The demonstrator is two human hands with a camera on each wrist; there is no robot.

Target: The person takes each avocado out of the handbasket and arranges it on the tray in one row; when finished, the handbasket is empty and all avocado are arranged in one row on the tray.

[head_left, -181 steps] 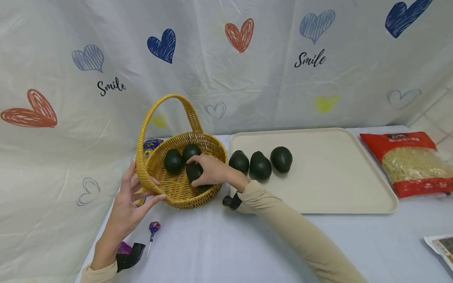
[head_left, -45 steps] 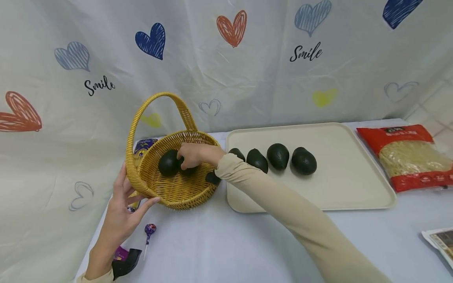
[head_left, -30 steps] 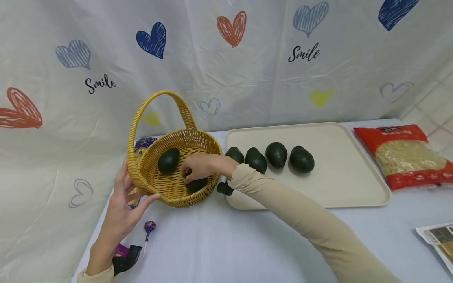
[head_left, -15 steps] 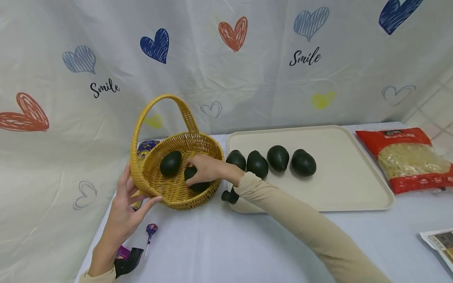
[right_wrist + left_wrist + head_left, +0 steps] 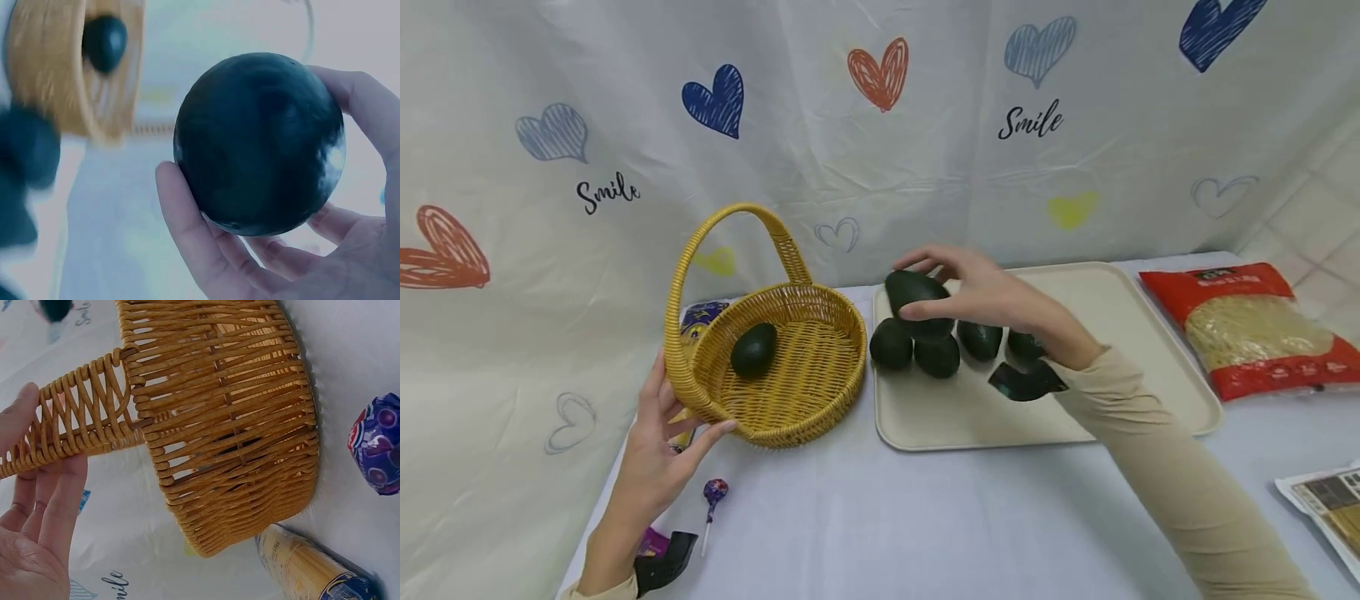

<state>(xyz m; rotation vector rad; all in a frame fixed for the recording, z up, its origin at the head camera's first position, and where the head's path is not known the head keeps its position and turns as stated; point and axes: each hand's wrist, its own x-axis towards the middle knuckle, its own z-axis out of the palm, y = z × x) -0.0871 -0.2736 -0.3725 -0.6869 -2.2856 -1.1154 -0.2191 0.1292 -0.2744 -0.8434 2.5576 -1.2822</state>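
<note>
A yellow wicker basket (image 5: pixel 808 427) stands on the left of the table, one dark green avocado (image 5: pixel 753 350) inside it. My left hand (image 5: pixel 651 454) grips the basket at the foot of its arched handle; in the left wrist view the thumb lies on one side of the handle (image 5: pixel 75 415) and the fingers on the other. Over the left part of a cream tray (image 5: pixel 940 425), my right hand (image 5: pixel 988 290) holds another avocado (image 5: pixel 256 144) between thumb and fingers. Several avocados (image 5: pixel 936 357) lie in a row on the tray below it, partly covered by the hand and wrist.
A red bag of pale pasta-like food (image 5: pixel 1255 329) lies right of the tray, and a flat packet (image 5: pixel 1330 508) sits nearer the front. Near my left wrist is a lollipop (image 5: pixel 715 492). A yellow and blue package (image 5: pixel 312 569) is behind the basket's left side.
My right hand has lifted an avocado out of the basket and carried it right, above the tray. Over six seconds the tray has gained an avocado. The left hand stays on the basket.
</note>
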